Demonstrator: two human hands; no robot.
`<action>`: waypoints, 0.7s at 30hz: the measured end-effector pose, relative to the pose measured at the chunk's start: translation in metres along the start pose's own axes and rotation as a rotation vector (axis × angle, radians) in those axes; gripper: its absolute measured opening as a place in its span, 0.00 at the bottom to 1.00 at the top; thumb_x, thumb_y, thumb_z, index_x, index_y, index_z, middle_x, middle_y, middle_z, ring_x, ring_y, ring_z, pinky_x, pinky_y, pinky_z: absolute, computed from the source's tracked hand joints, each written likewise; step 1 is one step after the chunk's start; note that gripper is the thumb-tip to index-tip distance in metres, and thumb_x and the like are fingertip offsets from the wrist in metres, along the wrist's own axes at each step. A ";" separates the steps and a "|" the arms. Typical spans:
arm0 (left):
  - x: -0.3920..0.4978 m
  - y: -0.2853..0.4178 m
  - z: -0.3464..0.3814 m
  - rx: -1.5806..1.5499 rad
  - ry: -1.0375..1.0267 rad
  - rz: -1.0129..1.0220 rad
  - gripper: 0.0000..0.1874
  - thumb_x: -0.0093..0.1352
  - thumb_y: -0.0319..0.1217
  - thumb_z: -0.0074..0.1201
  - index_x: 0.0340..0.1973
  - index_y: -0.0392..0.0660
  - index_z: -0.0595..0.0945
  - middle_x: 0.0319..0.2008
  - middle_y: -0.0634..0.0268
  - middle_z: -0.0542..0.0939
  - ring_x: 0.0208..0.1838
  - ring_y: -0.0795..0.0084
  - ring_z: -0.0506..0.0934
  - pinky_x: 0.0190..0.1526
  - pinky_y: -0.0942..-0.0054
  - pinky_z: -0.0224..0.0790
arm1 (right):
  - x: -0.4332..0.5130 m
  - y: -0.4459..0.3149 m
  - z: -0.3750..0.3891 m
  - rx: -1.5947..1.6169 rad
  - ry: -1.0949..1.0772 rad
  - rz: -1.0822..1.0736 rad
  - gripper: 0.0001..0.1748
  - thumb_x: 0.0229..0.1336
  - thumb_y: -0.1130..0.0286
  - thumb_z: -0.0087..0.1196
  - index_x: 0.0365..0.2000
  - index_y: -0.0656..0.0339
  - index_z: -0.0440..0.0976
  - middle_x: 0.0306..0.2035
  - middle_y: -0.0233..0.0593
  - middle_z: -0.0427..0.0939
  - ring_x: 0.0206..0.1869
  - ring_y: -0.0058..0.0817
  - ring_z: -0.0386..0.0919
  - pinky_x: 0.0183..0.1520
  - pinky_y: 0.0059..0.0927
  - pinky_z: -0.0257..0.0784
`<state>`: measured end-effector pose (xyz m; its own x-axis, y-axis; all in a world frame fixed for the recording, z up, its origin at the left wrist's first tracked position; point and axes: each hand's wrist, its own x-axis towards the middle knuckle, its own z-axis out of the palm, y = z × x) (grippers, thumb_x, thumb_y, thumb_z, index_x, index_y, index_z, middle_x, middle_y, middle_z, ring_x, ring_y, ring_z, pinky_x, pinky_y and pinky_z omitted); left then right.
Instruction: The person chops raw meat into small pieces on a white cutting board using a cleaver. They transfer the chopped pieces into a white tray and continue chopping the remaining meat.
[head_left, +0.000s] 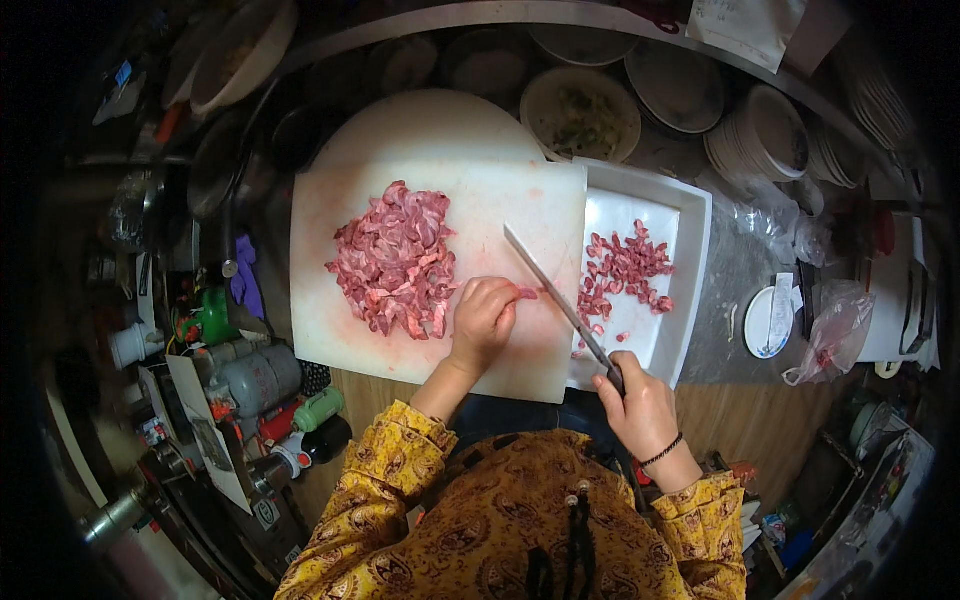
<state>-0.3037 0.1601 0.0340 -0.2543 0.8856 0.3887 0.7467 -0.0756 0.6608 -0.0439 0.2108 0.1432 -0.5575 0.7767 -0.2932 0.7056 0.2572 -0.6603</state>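
Note:
My right hand (637, 411) grips the dark handle of a knife (551, 289), its blade slanting up and left over the right part of a white cutting board (517, 360). Beside the blade, my left hand (486, 319) pinches a small strip of raw meat (528, 293) against the board. A large heap of raw meat strips (396, 259) lies on the board's left half. Right of the board, partly under its edge, a white plastic tray (694, 247) contains many small cut meat pieces (630, 262).
Behind the board stand a bowl of green vegetables (581, 112) and stacked plates (761, 135). A small white dish (766, 322) and a clear plastic bag (836, 330) lie at right. Left below are a grey gas cylinder (262, 381) and a green flask (319, 409).

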 end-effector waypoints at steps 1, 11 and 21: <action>0.001 0.000 0.000 0.002 0.004 0.029 0.12 0.59 0.16 0.59 0.38 0.41 0.84 0.39 0.57 0.84 0.42 0.53 0.80 0.46 0.60 0.75 | -0.005 -0.003 0.001 -0.014 0.000 -0.013 0.15 0.68 0.61 0.62 0.45 0.61 0.72 0.26 0.52 0.82 0.28 0.54 0.83 0.30 0.50 0.77; 0.001 -0.004 0.000 0.014 -0.075 0.077 0.11 0.58 0.17 0.59 0.37 0.39 0.85 0.40 0.56 0.85 0.45 0.52 0.81 0.49 0.59 0.77 | 0.059 -0.027 0.058 0.013 -0.047 -0.013 0.16 0.68 0.61 0.60 0.43 0.62 0.70 0.25 0.55 0.82 0.29 0.59 0.81 0.31 0.57 0.76; 0.047 -0.019 -0.082 0.261 0.262 -0.197 0.10 0.64 0.20 0.62 0.41 0.39 0.84 0.45 0.54 0.83 0.50 0.48 0.81 0.53 0.56 0.75 | -0.005 -0.020 0.038 0.009 0.053 0.003 0.15 0.67 0.63 0.62 0.47 0.60 0.73 0.26 0.51 0.83 0.29 0.54 0.84 0.31 0.50 0.78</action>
<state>-0.3798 0.1657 0.0924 -0.5307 0.7223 0.4434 0.7900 0.2321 0.5674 -0.0719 0.1799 0.1317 -0.5313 0.8070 -0.2578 0.7030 0.2502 -0.6657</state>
